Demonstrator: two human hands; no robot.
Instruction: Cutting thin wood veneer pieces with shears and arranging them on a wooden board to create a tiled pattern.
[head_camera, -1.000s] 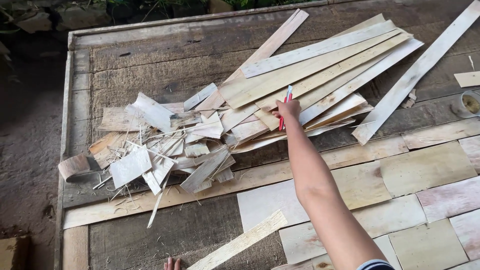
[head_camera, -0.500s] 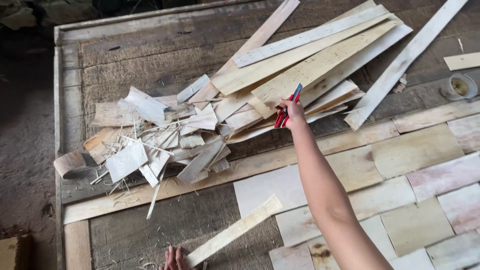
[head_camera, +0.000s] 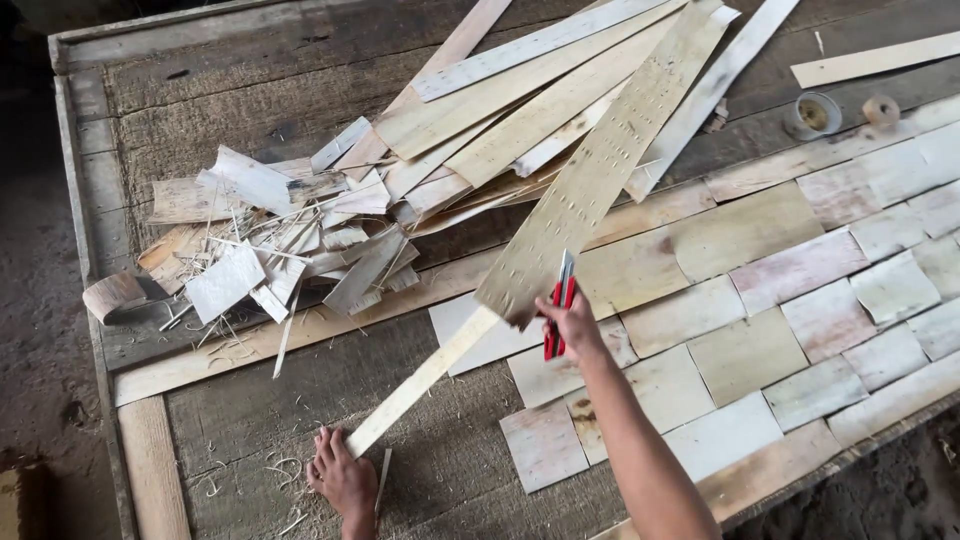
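My right hand (head_camera: 572, 322) grips a red cutter (head_camera: 556, 318) together with the near end of a wide, pale veneer strip (head_camera: 600, 170) dotted with small holes. That strip slants up to the far right over the stack of long strips (head_camera: 500, 100). At the bottom edge, my left hand (head_camera: 342, 482) presses on the near end of a narrow long strip (head_camera: 420, 385), which runs diagonally up under the wide strip.
A heap of veneer scraps and splinters (head_camera: 270, 240) lies at the left. Patched veneer pieces (head_camera: 800, 290) cover the table's right side. Two tape rolls (head_camera: 812, 113) sit at the far right. The table's raised wooden rim (head_camera: 75, 150) runs along the left.
My right hand has drawn back from the stack toward me, pulling the wide veneer strip with the cutter. My left hand has come further into view on the narrow strip.
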